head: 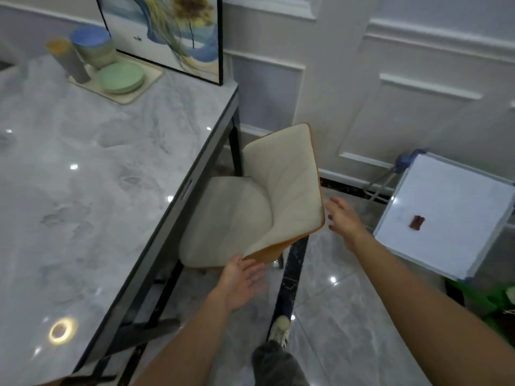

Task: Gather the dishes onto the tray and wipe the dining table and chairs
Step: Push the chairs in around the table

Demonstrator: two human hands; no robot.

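Grip loose, holding nothing — left hand (243, 280), right hand (343, 218) flank chair (284, 185) backrest, perhaps just touching.

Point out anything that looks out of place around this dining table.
The black-framed abstract painting stands on the far corner of the grey marble tabletop instead of hanging on a wall. The cream padded chair sits skewed to the table edge, its seat only partly tucked under. Nothing looks spilled or broken.

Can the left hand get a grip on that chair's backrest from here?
Probably yes. The left hand is open right at the near corner of the chair backrest, with nothing between them; the table edge lies off to the side.
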